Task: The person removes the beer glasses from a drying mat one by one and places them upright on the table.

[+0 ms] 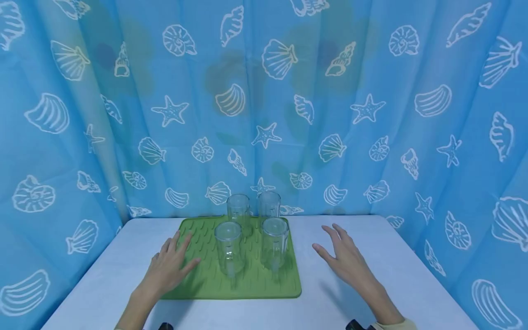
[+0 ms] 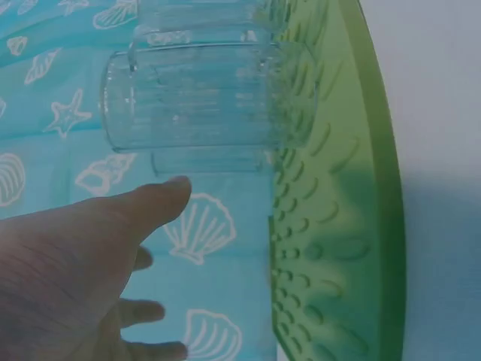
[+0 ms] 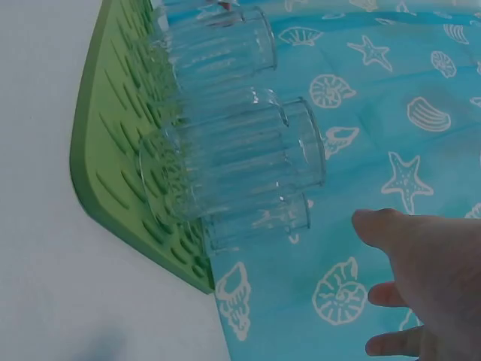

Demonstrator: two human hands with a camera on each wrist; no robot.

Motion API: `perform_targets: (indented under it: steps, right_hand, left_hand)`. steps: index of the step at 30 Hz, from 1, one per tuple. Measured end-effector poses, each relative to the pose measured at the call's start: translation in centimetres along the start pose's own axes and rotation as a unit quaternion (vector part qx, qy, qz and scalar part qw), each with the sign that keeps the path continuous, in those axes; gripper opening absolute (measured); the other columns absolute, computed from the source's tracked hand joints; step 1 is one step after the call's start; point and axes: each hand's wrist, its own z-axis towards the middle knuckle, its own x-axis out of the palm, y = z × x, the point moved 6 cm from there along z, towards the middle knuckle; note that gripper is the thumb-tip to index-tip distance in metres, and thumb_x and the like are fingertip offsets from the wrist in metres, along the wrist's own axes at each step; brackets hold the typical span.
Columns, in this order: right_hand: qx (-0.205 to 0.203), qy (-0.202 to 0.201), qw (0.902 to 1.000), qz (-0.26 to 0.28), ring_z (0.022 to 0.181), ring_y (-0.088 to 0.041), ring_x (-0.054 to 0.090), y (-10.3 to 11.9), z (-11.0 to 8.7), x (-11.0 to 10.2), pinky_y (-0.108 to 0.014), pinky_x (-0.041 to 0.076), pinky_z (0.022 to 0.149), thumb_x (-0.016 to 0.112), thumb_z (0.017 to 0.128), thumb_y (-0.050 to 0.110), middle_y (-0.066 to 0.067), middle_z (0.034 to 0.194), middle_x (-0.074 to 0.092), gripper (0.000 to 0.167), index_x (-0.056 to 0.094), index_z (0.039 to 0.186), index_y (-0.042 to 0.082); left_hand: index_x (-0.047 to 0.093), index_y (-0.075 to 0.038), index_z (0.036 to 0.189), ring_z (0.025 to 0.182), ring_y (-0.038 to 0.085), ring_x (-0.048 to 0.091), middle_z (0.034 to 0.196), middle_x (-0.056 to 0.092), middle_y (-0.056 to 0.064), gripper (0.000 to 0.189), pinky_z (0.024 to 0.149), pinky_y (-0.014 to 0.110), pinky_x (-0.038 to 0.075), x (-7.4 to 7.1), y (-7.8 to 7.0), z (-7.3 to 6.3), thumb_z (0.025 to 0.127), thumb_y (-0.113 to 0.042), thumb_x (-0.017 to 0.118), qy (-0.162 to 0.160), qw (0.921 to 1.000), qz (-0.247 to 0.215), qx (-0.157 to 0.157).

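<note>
On a green mat (image 1: 202, 282), four glass mugs (image 1: 229, 247), hands (image 1: 168, 265) either side.

Four clear glasses (image 1: 229, 250) are standing at lower centre of the head frame, two higher and two lower, on one green mat (image 1: 286, 284) that is lying on one white counter (image 1: 412, 288). One left hand (image 1: 168, 265) is showing at lower left and one right hand (image 1: 347, 260) at lower right, making two hands, while two black objects (image 1: 166, 326) are peeking in at the bottom edge.
</note>
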Motion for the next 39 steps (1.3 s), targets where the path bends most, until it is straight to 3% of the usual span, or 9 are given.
perform_targets:
  steps: [6,13,16,31,39]
  right_hand:
    - [-0.013,-0.023,0.9993,0.028,0.132,-0.043,0.047,1.0,0.1,0.1,-0.062,0.044,0.101,0.057,0.096,0.05,-0.022,0.145,0.045,0.061,0.048,0.142,0.01]
    - [-0.004,-0.019,0.997,0.075,0.114,-0.032,0.063,1.4,-0.3,0.8,-0.044,0.058,0.081,0.063,0.095,0.044,-0.014,0.135,0.056,0.05,0.054,0.135,0.014]
    - [-0.006,-0.019,0.9952,0.095,0.11,-0.028,0.065,1.7,-0.3,1.2,-0.039,0.059,0.08,0.066,0.093,0.04,-0.011,0.131,0.06,0.047,0.057,0.131,0.014]
    - [0.002,0.015,0.9813,0.192,0.095,-0.01,0.067,3.5,-0.4,3.5,-0.029,0.056,0.075,0.073,0.089,0.032,-0.002,0.114,0.068,0.034,0.063,0.119,0.017]
    - [-0.011,0.035,0.9745,0.222,0.091,-0.009,0.066,4.0,-0.7,4.7,-0.024,0.056,0.075,0.073,0.09,0.031,-0.004,0.112,0.069,0.034,0.064,0.118,0.014]
  left_hand:
    - [0.032,-0.013,0.154,0.133,0.059,0.034,0.156,0.023,0.031,0.074,0.093,0.076,0.04,1.1,0.6,0.2,0.095,-0.048,0.059,0.039,0.9985,-0.036,0.008]
    - [0.033,-0.011,0.153,0.135,0.055,0.036,0.152,0.033,0.03,0.073,0.095,0.075,0.039,2.5,1.0,0.2,0.095,-0.046,0.059,0.083,0.9948,-0.058,-0.007]
    - [0.034,-0.012,0.153,0.135,0.054,0.038,0.15,0.037,0.031,0.073,0.095,0.076,0.037,2.9,1.1,0.1,0.095,-0.046,0.06,0.096,0.9935,-0.061,-0.016]
    - [0.052,-0.012,0.141,0.129,0.05,0.047,0.139,0.053,0.024,0.064,0.098,0.07,0.04,4.5,1.6,0.5,0.088,-0.043,0.07,0.129,0.9909,-0.04,0.002]
    - [0.059,-0.009,0.134,0.121,0.049,0.051,0.13,0.058,0.019,0.056,0.096,0.066,0.043,4.7,1.6,0.3,0.089,-0.041,0.07,0.119,0.9921,-0.02,0.033]
